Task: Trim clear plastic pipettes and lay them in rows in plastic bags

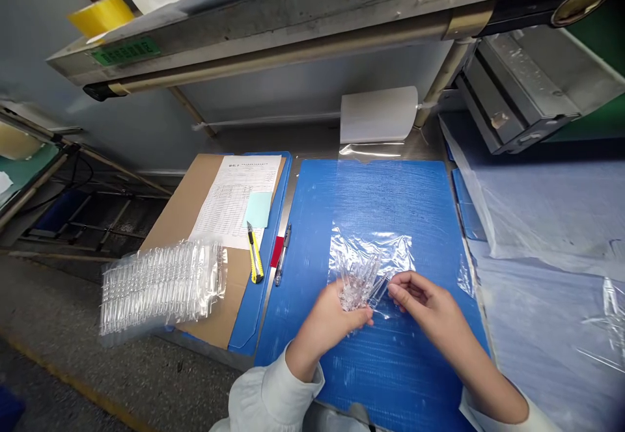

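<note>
Tightly, left fingers (pixel 352 315) pinch clear tubes (pixel 357 285); right fingers (pixel 405 291) touch them.

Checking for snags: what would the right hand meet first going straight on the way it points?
The right hand would first meet the clear plastic piece jutting from the bunch in the left hand; depth is unclear, so its fingertips may already touch it.

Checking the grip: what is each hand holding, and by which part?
The left hand grips a cluster of clear plastic tubes by its lower end; the right hand's fingertips touch its side, grip unclear.
</note>
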The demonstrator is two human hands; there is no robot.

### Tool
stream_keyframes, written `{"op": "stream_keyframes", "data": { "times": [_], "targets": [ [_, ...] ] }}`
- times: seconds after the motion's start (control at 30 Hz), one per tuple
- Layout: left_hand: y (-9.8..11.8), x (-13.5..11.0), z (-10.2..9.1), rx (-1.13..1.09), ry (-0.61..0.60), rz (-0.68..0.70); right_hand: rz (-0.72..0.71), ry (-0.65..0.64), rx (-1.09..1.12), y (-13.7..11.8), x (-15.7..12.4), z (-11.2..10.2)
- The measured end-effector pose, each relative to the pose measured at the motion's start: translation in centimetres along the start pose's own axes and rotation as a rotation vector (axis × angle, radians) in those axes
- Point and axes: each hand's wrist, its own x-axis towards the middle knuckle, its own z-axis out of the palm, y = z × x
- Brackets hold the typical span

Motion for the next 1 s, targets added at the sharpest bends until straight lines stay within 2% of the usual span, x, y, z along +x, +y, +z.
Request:
{"op": "stream_keyframes", "data": {
  "times": [0.07,0.13,0.27,0.33,0.4,0.5,0.57,0.63,0.73,0.8,0.87,1.0],
  "targets": [
    [-0.3,0.1,0.0,0.012,-0.006,0.046,0.081,-0.059,0.114,-0.4,0.6,0.2],
    [-0.5,0.2,-0.1,-0.008,-0.007,0.064,0.097,-0.074,0.183,-0.5,0.8,0.3],
    [-0.4,0.2,-0.3,-0.243,0.018,-0.109,0.015,0.004,0.245,0.0,0.6,-0.1],
    [-0.3,0.3,-0.5,-0.328,0.047,-0.142,-0.024,-0.012,0.245,0.4,0.3,-0.7],
    [-0.5,0.4,-0.5,-0.331,0.134,-0.077,-0.084,-0.071,0.162,0.8,0.0,-1.6],
    [-1.1,0.5,-0.5,-0.228,0.326,0.065,-0.270,-0.118,-0.153,1.2,-0.3,-2.9],
    [-1.4,0.6,-0.4,-0.145,0.396,0.107,-0.456,-0.098,-0.376,1.2,-0.6,-3.4],
    [-1.5,0.6,-0.4,-0.136,0.413,0.112,-0.643,-0.056,-0.519,1.4,-0.8,-3.6],
    [-1.2,0.7,-0.7,-0.300,0.478,0.115,-0.821,0.044,-0.613,1.9,-1.2,-3.5],
    [-1.0,0.7,-1.0,-0.418,0.585,0.118,-0.832,0.145,-0.654,2.5,-1.2,-3.3],
    [-0.8,0.6,-1.3,-0.455,0.633,0.121,-0.796,0.216,-0.695,3.2,-1.1,-3.2],
    [-0.8,0.2,-1.6,-0.409,0.535,0.145,-0.775,0.216,-0.727,3.9,-0.7,-2.6]
  ]
}}
